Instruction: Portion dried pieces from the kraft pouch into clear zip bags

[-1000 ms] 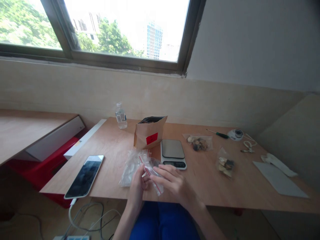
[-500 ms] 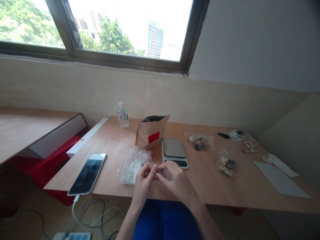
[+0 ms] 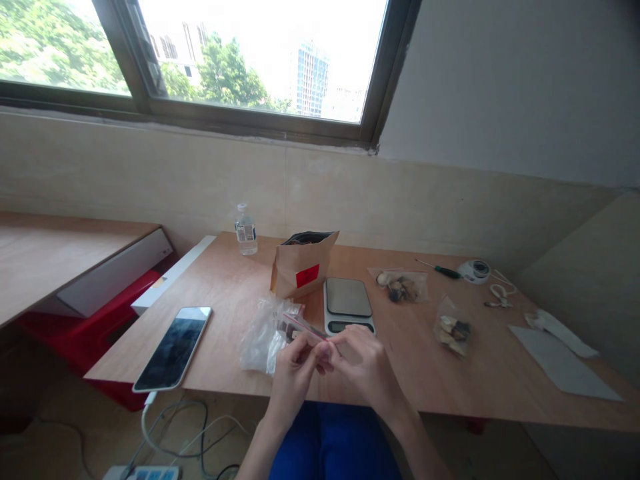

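Held over the wooden table is a small clear zip bag with a red-striped seal and dark chunks inside. My left hand and my right hand pinch its seal end between their fingertips, and the fingers partly hide the bag. Just left of my left hand lies a crumpled clear plastic bag. A digital kitchen scale stands just beyond my right hand, apart from it.
Behind the scale stands a kraft paper pouch with a red label, near a water bottle. A smartphone lies left. Right are two bags of dried pieces, a screwdriver, a tape roll and a paper sheet.
My hands have come closer together and the small zip bag has moved up and away from me, now tilted with its dark contents showing. The head view has shifted slightly.
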